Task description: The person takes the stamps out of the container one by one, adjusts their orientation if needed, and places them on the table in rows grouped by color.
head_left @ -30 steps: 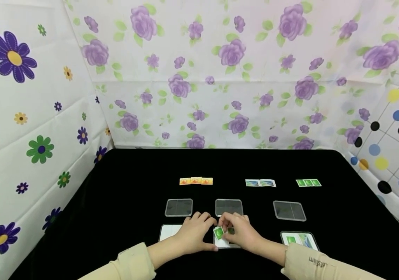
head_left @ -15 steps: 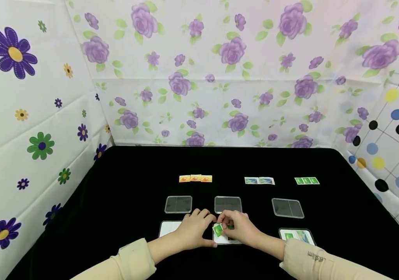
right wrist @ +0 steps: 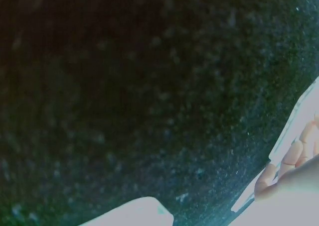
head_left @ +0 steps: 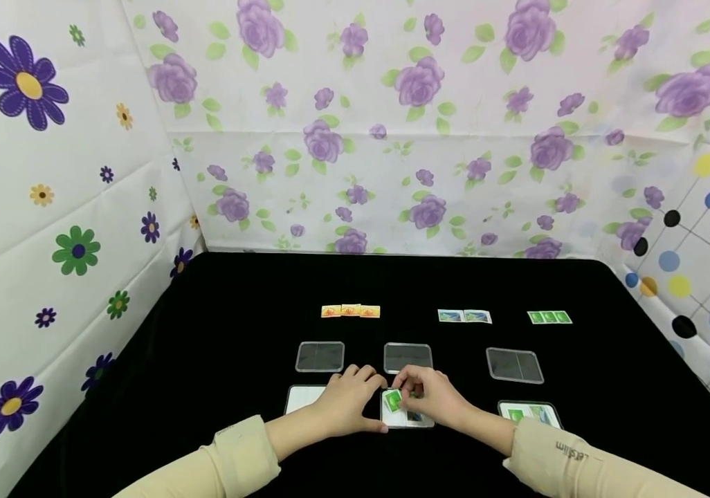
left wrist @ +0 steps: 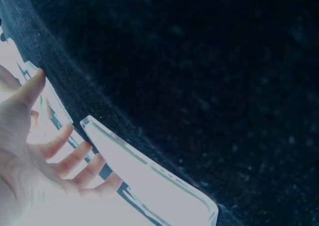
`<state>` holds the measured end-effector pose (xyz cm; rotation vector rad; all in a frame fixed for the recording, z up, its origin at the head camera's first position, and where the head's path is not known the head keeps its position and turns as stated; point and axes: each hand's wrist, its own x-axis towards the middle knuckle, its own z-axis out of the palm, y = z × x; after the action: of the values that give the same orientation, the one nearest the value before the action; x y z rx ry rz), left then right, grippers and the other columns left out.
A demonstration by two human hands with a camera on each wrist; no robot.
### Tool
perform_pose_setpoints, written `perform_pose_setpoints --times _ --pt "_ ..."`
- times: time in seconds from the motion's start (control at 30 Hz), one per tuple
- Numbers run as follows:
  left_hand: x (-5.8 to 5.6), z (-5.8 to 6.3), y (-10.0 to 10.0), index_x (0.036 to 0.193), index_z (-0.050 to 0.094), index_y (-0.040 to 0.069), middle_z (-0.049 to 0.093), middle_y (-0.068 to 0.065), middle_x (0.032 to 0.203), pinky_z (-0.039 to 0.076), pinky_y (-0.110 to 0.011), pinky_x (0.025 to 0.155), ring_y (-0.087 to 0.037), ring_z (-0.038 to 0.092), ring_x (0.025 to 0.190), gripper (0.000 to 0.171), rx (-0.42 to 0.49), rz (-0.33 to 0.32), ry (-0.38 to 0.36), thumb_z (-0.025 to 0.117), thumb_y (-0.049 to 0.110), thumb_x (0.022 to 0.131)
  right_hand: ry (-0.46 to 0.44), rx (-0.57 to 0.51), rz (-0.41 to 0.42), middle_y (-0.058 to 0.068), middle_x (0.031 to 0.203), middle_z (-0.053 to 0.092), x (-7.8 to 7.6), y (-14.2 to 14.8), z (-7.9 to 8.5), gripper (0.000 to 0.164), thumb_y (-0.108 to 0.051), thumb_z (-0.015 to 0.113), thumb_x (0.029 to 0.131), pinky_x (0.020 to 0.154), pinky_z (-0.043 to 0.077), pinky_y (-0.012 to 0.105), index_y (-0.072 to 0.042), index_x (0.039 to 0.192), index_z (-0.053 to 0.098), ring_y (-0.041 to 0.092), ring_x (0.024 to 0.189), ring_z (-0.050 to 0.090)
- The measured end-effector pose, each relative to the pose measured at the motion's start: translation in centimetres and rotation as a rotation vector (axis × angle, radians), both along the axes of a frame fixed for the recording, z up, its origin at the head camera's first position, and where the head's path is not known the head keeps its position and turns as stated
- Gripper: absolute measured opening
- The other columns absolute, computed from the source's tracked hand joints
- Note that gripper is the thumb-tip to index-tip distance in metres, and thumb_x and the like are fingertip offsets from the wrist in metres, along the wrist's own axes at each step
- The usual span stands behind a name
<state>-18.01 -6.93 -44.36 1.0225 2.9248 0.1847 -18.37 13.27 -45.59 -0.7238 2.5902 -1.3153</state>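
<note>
My right hand (head_left: 436, 396) pinches a small green stamp (head_left: 394, 400), slightly tilted, over the left half of the middle white-backed clear case (head_left: 397, 421). A dark-and-white picture piece (head_left: 414, 416) shows in that case's right half, partly hidden by the hand. My left hand (head_left: 349, 403) is spread at the case's left side, thumb near its front corner and forefinger near its back corner. In the left wrist view, the left hand's fingers (left wrist: 65, 139) are mostly straight beside the case edge. The right wrist view shows part of the right hand (right wrist: 289, 171); the stamp is not visible there.
Another white-backed case (head_left: 305, 397) lies left, partly behind my left hand. A right case (head_left: 527, 421) contains a green and a blue stamp. Three clear lids (head_left: 320, 357) lie behind. Farther back are orange stamps (head_left: 351, 311), blue landscape stamps (head_left: 463, 316) and green stamps (head_left: 549, 317).
The head view has tilted slightly, raising everything on the table in the picture. Both hands keep nearly the same places; the pinched green stamp has turned only a little over the middle case.
</note>
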Motion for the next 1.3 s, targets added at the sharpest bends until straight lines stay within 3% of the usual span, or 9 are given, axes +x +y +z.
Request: perform_pose_setpoints --times 0.23,0.53,0.83,1.3 --pt "-0.1 0.1 0.0 0.121 0.057 0.019 0.056 0.002 0.118 0.051 -0.045 0.08 -0.02 0.053 0.106 0.065 0.005 0.006 -0.024 0.074 0.056 0.071 -0.009 -0.051 0.023 0.006 0.075 0.063 -0.2 0.5 0.5 0.015 0.0 0.067 0.081 0.055 0.043 0.018 -0.002 0.095 0.062 0.001 0.059 0.048" --pt "-0.1 0.2 0.1 0.121 0.057 0.019 0.056 0.002 0.119 0.051 -0.044 0.079 -0.019 0.053 0.106 0.063 0.013 0.008 -0.03 0.074 0.055 0.072 0.003 -0.047 0.018 0.004 0.074 0.064 -0.3 1.1 1.1 0.016 -0.001 0.069 0.079 0.057 0.042 0.018 -0.005 0.094 0.063 0.001 0.06 0.047" --pt "0.0 0.1 0.1 0.12 0.056 0.019 0.056 0.002 0.119 0.05 -0.043 0.079 -0.018 0.052 0.106 0.064 0.012 0.01 -0.023 0.074 0.055 0.071 0.076 -0.049 0.022 0.004 0.076 0.064 -1.0 2.4 2.1 0.017 -0.002 0.07 0.079 0.064 0.045 0.02 -0.004 0.095 0.064 0.0 0.067 0.049" --pt "0.0 0.0 0.1 0.121 0.056 0.019 0.056 0.002 0.119 0.05 -0.042 0.079 -0.019 0.053 0.106 0.066 0.006 0.014 -0.017 0.075 0.056 0.07 0.118 -0.101 0.003 0.007 0.079 0.062 -1.9 5.4 3.5 0.018 0.0 0.068 0.082 0.059 0.045 0.021 -0.001 0.099 0.062 0.002 0.065 0.051"
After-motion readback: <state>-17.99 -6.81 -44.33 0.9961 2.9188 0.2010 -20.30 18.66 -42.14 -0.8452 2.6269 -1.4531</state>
